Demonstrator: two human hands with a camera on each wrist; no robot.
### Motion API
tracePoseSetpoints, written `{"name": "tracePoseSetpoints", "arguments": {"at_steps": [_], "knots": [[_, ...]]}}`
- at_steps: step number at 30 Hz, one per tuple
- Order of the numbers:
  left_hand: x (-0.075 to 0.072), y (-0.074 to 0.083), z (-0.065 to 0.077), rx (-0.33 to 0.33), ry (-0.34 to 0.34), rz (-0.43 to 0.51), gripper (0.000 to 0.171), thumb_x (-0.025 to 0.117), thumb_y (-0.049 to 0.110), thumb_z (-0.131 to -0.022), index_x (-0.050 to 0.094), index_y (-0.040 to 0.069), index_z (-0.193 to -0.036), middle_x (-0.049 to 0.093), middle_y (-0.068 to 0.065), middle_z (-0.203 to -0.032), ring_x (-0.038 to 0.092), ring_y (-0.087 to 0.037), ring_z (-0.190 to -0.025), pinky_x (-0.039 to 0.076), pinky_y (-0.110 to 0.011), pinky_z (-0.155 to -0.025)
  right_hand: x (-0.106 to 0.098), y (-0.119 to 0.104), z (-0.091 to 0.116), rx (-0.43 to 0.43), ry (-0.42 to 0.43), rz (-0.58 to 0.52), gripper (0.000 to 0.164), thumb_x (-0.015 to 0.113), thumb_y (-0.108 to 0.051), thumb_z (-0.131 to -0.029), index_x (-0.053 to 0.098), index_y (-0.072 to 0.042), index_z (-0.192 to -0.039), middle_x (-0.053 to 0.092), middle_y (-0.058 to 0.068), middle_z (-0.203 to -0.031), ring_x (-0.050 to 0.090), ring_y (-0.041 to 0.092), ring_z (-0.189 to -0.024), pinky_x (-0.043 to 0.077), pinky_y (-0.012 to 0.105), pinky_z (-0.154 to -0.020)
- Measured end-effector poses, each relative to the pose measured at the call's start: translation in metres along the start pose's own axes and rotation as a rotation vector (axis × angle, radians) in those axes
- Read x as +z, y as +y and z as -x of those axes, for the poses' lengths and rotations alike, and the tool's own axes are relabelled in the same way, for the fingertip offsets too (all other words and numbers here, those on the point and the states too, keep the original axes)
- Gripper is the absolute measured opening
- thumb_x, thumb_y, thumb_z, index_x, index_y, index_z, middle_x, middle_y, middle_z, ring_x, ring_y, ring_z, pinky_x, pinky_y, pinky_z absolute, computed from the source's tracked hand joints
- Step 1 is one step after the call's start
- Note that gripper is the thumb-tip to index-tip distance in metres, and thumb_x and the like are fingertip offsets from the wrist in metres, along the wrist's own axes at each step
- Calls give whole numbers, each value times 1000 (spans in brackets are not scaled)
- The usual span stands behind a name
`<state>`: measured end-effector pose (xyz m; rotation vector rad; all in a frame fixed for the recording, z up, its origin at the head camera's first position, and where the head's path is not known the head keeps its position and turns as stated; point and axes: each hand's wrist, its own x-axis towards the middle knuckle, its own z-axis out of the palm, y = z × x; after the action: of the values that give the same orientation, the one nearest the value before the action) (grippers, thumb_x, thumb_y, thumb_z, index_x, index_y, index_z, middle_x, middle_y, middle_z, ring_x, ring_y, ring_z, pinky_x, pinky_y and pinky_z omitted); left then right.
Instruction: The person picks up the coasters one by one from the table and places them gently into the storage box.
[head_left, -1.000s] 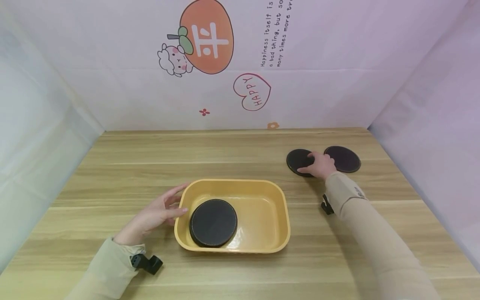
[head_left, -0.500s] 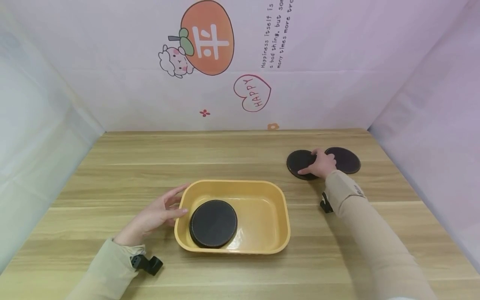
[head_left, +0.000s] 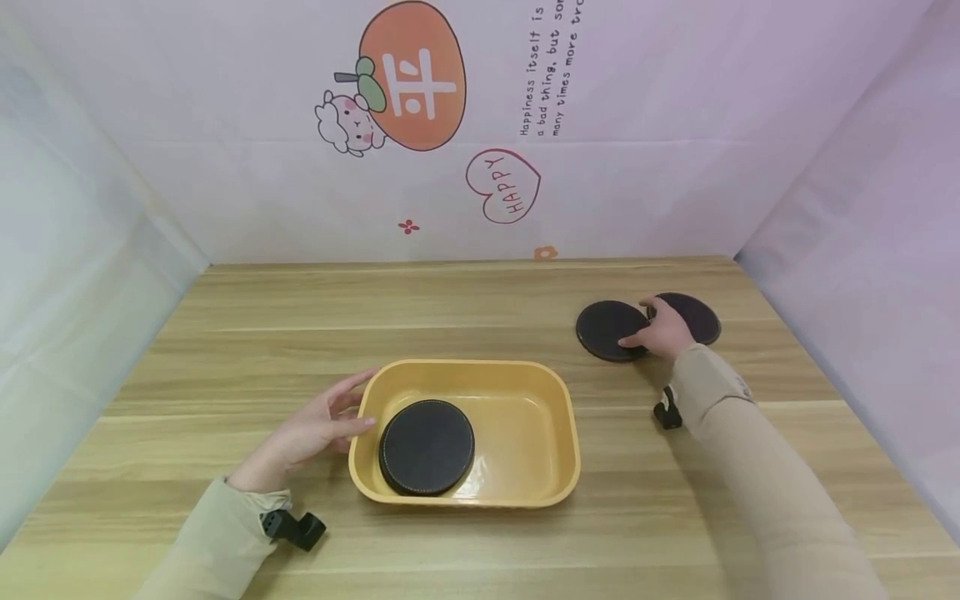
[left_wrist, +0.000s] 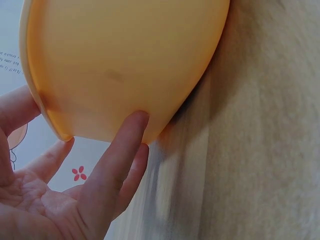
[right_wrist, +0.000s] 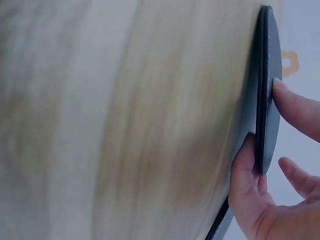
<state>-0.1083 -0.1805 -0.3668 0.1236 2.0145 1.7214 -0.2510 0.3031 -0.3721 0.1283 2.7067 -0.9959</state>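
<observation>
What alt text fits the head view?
A right hand pinches a black disc at the back right of a wooden table, beside a second disc. A left hand touches the left end of a yellow tray with another disc inside.

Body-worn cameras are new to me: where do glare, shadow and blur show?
Head view: pale glare in the yellow rectangular plastic-looking tray, shadow beside the beige fabric right sleeve. Left wrist view: light wood-grain table blurred. Right wrist view: table blurred, black round leather-look disc crisper.
</observation>
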Motion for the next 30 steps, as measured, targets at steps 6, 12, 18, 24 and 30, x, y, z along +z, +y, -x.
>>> {"name": "tracePoseSetpoints", "arguments": {"at_steps": [6,12,18,24,30], "knots": [[-1,-1,-1,3,4,-11,75,59,5,-90,16,9,-152,31,-34,-142,59,-24,-103,57,-39,-76,-6,9,6,55,-75,-144,83,69,-13,-85,17,3,-149,29,36,-142,54,33,-109,55,26,-78],[0,-1,-1,-3,7,-7,75,58,4,-90,16,9,-152,31,-33,-142,59,-23,-103,57,-37,-76,-8,15,15,80,-153,-420,81,61,-2,-89,9,0,-151,27,31,-144,57,-2,-78,55,20,-76],[-1,-2,-1,-2,9,-3,75,58,4,-90,16,9,-152,32,-34,-141,59,-22,-101,57,-37,-75,-13,21,19,49,-210,-521,77,55,0,-92,4,0,-151,19,34,-149,60,-4,-78,55,19,-76],[-1,-2,-1,-3,9,2,75,58,3,-90,16,9,-152,31,-34,-142,60,-22,-101,57,-37,-75,-14,27,23,-7,-260,-697,74,49,6,-92,2,6,-149,11,34,-148,60,-2,-85,55,20,-77],[0,-1,-1,-4,10,-4,75,58,3,-91,16,10,-152,31,-34,-142,59,-23,-102,57,-38,-76,-13,31,27,-27,-293,-818,73,48,7,-92,2,5,-149,29,24,-135,63,3,-89,55,22,-78]]}}
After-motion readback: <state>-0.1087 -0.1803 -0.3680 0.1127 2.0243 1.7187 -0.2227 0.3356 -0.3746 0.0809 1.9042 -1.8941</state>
